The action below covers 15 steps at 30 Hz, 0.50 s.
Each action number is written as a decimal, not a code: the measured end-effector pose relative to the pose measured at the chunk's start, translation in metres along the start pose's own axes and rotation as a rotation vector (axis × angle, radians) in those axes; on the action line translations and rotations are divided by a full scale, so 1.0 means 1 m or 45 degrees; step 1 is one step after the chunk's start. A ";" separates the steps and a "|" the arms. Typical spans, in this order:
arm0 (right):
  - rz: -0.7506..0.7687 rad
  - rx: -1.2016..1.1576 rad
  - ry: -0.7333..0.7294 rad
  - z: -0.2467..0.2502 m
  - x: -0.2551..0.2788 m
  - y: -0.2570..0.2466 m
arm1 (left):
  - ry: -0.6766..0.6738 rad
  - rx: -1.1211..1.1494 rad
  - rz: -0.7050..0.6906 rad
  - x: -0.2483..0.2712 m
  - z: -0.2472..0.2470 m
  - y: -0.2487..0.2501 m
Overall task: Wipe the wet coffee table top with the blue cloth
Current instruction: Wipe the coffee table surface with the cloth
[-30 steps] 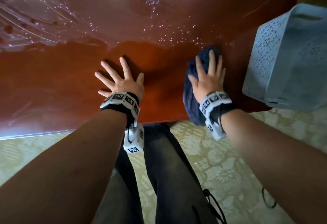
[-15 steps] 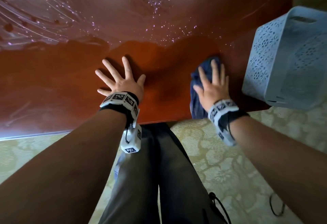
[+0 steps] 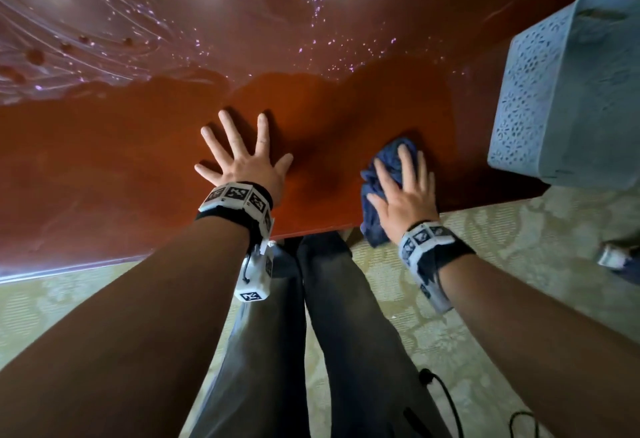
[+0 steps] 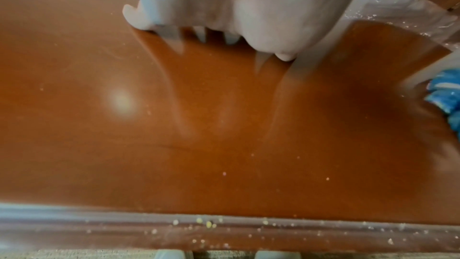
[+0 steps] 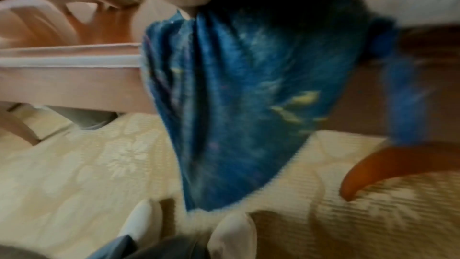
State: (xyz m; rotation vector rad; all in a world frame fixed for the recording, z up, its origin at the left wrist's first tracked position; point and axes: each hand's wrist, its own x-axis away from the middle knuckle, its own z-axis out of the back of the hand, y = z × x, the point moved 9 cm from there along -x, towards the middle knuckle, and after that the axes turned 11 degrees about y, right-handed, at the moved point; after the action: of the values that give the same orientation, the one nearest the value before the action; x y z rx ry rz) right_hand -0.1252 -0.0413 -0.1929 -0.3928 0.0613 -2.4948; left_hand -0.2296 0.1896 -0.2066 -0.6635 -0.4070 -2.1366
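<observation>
The reddish-brown tabletop [image 3: 114,167] takes up most of the head view. Its far half, beyond both sets of fingertips, shines with a film of water and scattered bright droplets, while the band under and around the hands looks matte. The near edge runs just behind the wrists, and below it lies a pale patterned carpet [image 3: 519,264] with the person's dark trousers [image 3: 346,316] between the forearms.

A light blue plastic basket [image 3: 568,91] with a pierced pattern stands on the tabletop's right end, out past the little-finger side of the right hand and apart from it.

The blue cloth [image 3: 372,195] lies bunched at the near edge of the tabletop under the right hand [image 3: 405,195]. Part of it shows beyond the fingertips and on the thumb side, and a fold hangs over the edge toward the carpet. In the right wrist view the hanging fold [image 5: 236,95] is blurred and carries some pale yellowish specks.

The right hand's fingers [image 3: 403,164] are straight and held close together, pressing flat on the cloth rather than curling round it.

The left hand [image 3: 249,167] rests palm down on the bare tabletop, well to the thumb side of the cloth and not touching it. Its fingers [image 3: 230,129] are straight and spread wide, holding nothing. In the left wrist view the cloth [image 4: 445,94] shows at the far right edge.
</observation>
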 end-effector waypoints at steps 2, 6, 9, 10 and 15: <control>-0.163 0.013 0.082 0.011 -0.030 0.027 | 0.008 0.005 0.012 0.000 -0.001 0.001; -0.430 0.018 0.120 0.028 -0.101 0.034 | 0.039 0.017 0.068 0.000 -0.001 0.003; -0.217 0.013 0.115 0.023 -0.101 -0.004 | 0.062 0.073 0.180 0.002 -0.005 0.016; -0.092 0.003 0.099 0.018 -0.089 -0.016 | 0.074 0.092 0.224 0.003 -0.005 0.021; -0.004 -0.015 0.029 0.004 -0.018 0.025 | 0.081 0.163 0.344 0.007 -0.011 0.050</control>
State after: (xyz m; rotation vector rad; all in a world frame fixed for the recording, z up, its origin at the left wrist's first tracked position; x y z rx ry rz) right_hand -0.0962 -0.0515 -0.1967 -0.3699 0.0846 -2.5032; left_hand -0.1963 0.1500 -0.2080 -0.5434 -0.3929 -1.8541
